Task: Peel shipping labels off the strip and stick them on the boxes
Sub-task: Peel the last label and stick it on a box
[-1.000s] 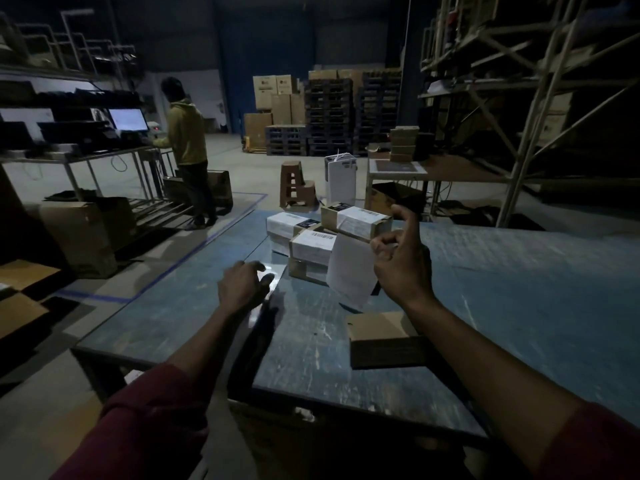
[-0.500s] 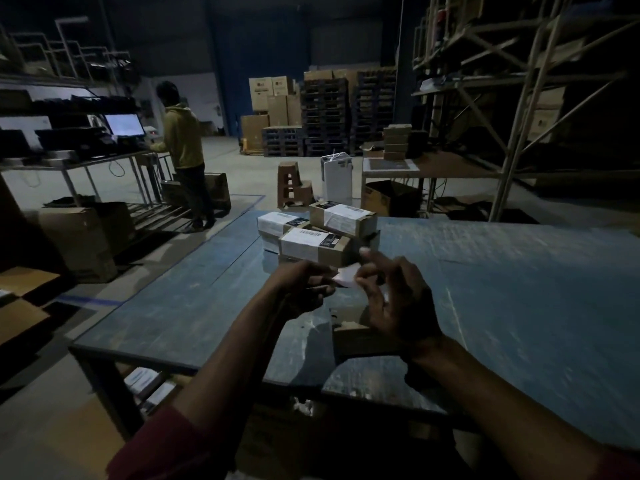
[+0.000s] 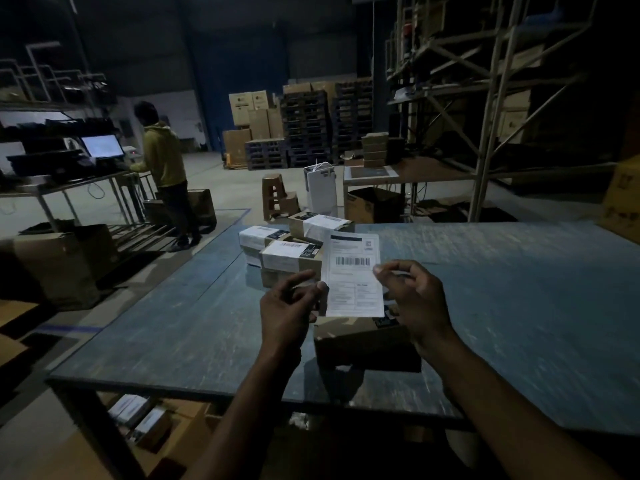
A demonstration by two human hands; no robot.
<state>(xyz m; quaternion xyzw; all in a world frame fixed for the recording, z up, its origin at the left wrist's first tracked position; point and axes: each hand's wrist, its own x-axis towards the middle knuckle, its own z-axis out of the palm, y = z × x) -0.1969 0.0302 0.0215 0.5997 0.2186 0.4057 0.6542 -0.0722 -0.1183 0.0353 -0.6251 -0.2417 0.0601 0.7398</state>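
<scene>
Across the blue bench point(image 3: 502, 306) I keep the work laid out in depth: the stack of labelled boxes point(image 3: 291, 251) sits at twelve o'clock, pushed back so finished pieces stay clear of my reach, and the bare brown box point(image 3: 363, 344) lies close in at six o'clock of the label, right under my hands, which I judge is where the next label is meant to land. I hold the shipping label point(image 3: 355, 275) upright above that box, print facing me, so I can read it and square it before laying it down. My left hand point(image 3: 287, 313) pinches its left edge at nine o'clock, thumb against fingertips. My right hand point(image 3: 412, 299) pinches the right edge at three o'clock, the other fingers loosely curled. Holding both edges keeps the sheet flat and its back off everything.
</scene>
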